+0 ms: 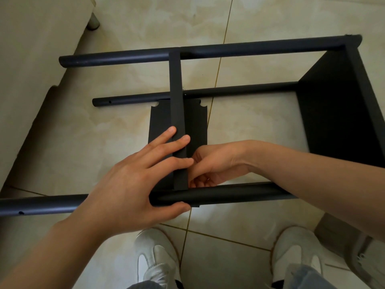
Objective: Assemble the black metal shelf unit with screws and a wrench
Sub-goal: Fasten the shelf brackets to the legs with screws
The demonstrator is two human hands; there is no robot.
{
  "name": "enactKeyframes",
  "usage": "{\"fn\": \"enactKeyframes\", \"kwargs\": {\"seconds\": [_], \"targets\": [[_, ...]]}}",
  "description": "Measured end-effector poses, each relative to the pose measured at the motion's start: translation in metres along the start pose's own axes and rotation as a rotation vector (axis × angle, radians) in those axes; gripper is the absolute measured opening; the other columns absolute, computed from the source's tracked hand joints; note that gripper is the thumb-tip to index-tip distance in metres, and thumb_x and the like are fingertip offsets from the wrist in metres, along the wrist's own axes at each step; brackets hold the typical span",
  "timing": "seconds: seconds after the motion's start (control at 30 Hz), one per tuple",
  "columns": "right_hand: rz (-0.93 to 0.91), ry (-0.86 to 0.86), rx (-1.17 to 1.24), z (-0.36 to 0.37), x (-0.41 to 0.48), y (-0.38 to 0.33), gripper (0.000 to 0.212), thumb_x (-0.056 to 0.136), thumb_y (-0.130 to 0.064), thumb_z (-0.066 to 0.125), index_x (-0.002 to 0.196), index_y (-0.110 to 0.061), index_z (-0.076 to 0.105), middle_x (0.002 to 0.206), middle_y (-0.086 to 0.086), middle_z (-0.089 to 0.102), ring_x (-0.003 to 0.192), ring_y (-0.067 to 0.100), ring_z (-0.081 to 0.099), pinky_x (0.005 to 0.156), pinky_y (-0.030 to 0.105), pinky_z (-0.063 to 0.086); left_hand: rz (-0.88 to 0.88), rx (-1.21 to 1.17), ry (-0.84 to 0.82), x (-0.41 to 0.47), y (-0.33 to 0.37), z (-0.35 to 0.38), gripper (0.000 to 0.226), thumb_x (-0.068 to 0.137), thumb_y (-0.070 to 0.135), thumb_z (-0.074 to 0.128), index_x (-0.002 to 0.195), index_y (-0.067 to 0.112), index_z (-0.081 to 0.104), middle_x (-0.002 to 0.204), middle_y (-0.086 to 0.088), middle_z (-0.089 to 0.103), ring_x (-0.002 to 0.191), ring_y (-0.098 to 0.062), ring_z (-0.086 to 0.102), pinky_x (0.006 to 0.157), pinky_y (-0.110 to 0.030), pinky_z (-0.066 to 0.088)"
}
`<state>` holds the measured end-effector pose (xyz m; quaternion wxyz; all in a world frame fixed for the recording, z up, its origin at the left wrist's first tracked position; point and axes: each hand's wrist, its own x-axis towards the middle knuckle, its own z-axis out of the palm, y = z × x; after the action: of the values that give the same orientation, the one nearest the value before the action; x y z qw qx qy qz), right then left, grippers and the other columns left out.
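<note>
**2 hands at the shelf joint**

Our left hand lay with fingers straight across the shelf, thumb pressed against the pole nearest us. Our right hand curled just beside its fingertips; whether it pinched anything, we could not tell. The shelf unit lay on its side, stretching beyond both hands.

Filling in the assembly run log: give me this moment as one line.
stage: middle panel at near tube | left hand: fingers flat on panel, thumb against tube | right hand: curled at joint, contents unclear
</note>
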<state>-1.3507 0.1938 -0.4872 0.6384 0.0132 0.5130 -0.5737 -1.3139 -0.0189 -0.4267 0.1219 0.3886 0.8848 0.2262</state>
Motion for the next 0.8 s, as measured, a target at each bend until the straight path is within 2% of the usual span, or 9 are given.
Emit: {"fn": "enactKeyframes", "kwargs": {"seconds": [0.1,0.17,0.3,0.47,0.63,0.8], "targets": [[0.007,0.041,-0.032,-0.0002,-0.0003,-0.0003,0.014,0.095,-0.014,0.059,0.092,-0.007,0.070,0.083,0.008,0.066,0.073,0.016,0.059,0.071,0.024,0.052,0.001,0.000,0.003,0.0003,0.0005,0.0000,0.064,0.080,0.068,0.058,0.135,0.037,0.050,0.160,0.012,0.036,0.154,-0.009,0.016,0.097,-0.039,0.051],[-0.010,0.001,0.011,-0.0002,-0.0022,-0.0015,0.014,0.096,-0.011,0.057,0.093,-0.007,0.070,0.085,0.009,0.066,0.075,0.017,0.060,0.074,0.027,0.053,0.002,-0.002,0.002,0.0003,0.0006,-0.0002,0.063,0.080,0.067,0.058,0.135,0.038,0.050,0.160,0.012,0.036,0.154,-0.009,0.016,0.098,-0.039,0.051],[-0.034,-0.036,-0.001,0.0017,-0.0018,-0.0006,0.023,0.096,-0.006,0.056,0.082,-0.012,0.073,0.082,0.008,0.067,0.074,0.017,0.063,0.076,0.033,0.053,0.005,0.002,0.001,0.0000,0.0004,0.0000,0.063,0.081,0.068,0.057,0.135,0.036,0.052,0.159,0.012,0.036,0.154,-0.009,0.016,0.097,-0.037,0.050],[-0.007,0.035,-0.091,0.0003,-0.0020,-0.0011,0.017,0.093,-0.015,0.059,0.081,-0.013,0.071,0.079,0.006,0.066,0.071,0.015,0.061,0.068,0.023,0.052,0.006,0.003,0.004,0.0004,0.0006,0.0001,0.063,0.081,0.067,0.058,0.135,0.036,0.052,0.159,0.012,0.036,0.154,-0.009,0.017,0.096,-0.036,0.050],[-0.005,-0.063,-0.043,-0.0020,-0.0031,-0.0020,0.017,0.090,-0.012,0.059,0.084,-0.017,0.075,0.087,0.006,0.069,0.081,0.018,0.064,0.077,0.030,0.054,0.005,-0.008,0.005,0.0001,0.0007,-0.0002,0.062,0.081,0.066,0.058,0.134,0.034,0.054,0.159,0.012,0.037,0.154,-0.009,0.016,0.098,-0.037,0.049],[-0.040,-0.049,-0.040,-0.0010,-0.0004,-0.0004,0.027,0.092,-0.008,0.058,0.076,-0.020,0.076,0.081,0.004,0.069,0.075,0.014,0.065,0.073,0.029,0.055,0.000,-0.005,0.008,0.0001,0.0005,-0.0001,0.063,0.080,0.066,0.059,0.134,0.034,0.055,0.159,0.012,0.037,0.154,-0.009,0.017,0.098,-0.039,0.051]]}}
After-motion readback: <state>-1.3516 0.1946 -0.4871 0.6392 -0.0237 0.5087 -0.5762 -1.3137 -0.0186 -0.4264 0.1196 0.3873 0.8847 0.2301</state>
